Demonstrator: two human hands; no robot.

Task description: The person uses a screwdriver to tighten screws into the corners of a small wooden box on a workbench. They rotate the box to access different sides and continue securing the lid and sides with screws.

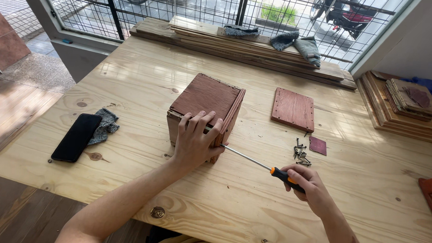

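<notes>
Wooden box [205,111] stands mid-table [222,204]. Left hand [194,141] lies flat against its near side, fingers spread, steadying it. Right hand [304,184] grips the handle of a screwdriver [262,165], whose tip meets the box's lower right edge. Screws [300,153] lie just beyond the shaft.

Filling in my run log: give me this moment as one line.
left hand: braces wooden box | right hand: holds screwdriver, tip at box side | screws: loose on table
</notes>
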